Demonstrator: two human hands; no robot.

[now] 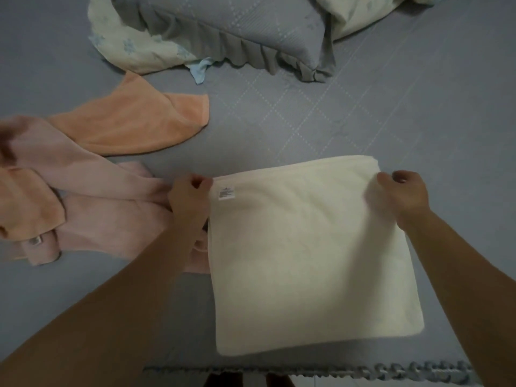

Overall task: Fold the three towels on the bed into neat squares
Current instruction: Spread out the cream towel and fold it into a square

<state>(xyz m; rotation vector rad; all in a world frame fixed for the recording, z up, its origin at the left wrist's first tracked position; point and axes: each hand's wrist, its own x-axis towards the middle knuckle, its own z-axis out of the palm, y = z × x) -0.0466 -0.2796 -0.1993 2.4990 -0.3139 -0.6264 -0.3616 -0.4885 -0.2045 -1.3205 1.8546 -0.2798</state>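
A cream towel (310,255) lies folded into a rough square near the bed's front edge, with a small white label at its far left corner. My left hand (190,196) pinches that far left corner. At the far right corner my right hand (405,194) pinches the upper layer, which is blurred there. A pink towel (111,208) lies crumpled to the left, partly under my left forearm. An orange towel (134,124) lies loose beyond and over the pink one, with one end (25,202) draped across it at the far left.
The grey-blue quilted bedsheet (321,121) covers the bed. A grey frilled pillow (237,32) and a pale floral blanket (131,48) lie at the back. The bed's trimmed front edge (307,372) runs along the bottom, with the floor below it.
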